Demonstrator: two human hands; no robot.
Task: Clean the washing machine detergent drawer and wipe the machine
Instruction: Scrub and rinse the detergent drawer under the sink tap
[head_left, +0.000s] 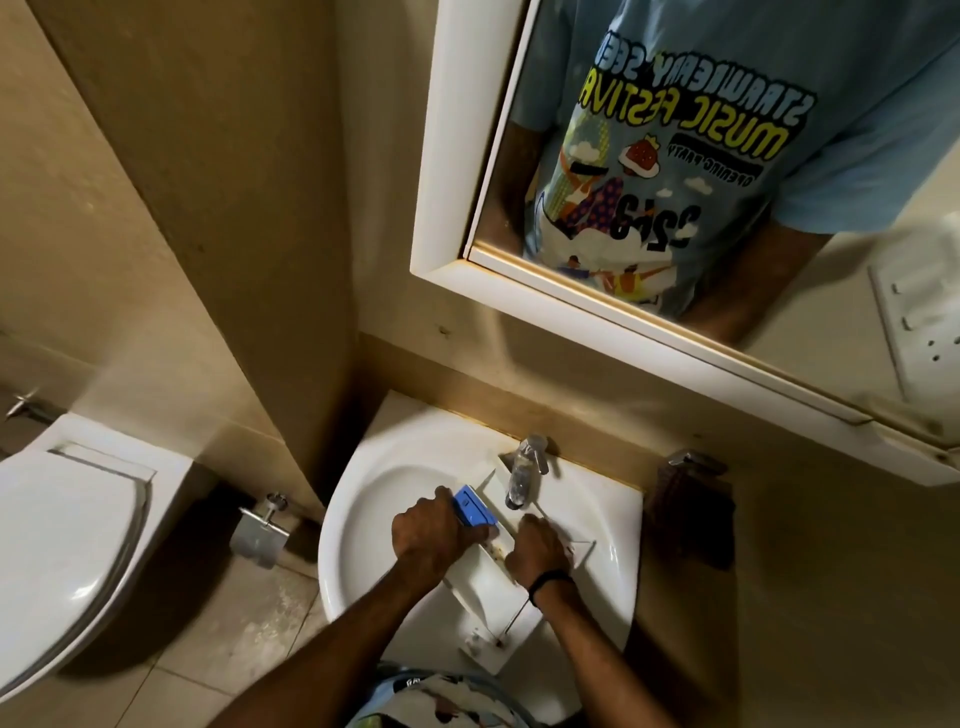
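**Detergent drawer held across the bathroom sink**

A white-framed mirror (447, 218) fills the upper right and reflects the person's light blue printed T-shirt. At the lower left stands a white toilet (67, 545) with its lid down.

Below the mirror, a white sink (374, 493) is fixed against the beige wall. The white detergent drawer (483, 584) lies slantwise across the basin. Its far end sits under the tap and its near end juts over the front rim towards the person.

The left hand (431, 540) grips the drawer's left side, with the fingers curled round it just beside the blue insert (475, 512) at the far end. The right hand (537, 551) rests knuckles-up on the drawer's right side, its fingers bent down into the compartment. Whether they grip the drawer wall or something small cannot be told. A dark band (550, 579) circles the right wrist.

Brownish grime shows inside the drawer between the two hands. The chrome tap (524, 478) points down over the drawer's far end. A chrome paper holder (260, 535) is mounted low on the wall between the toilet and the sink. A white switch plate (919, 322) is on the wall at the far right.
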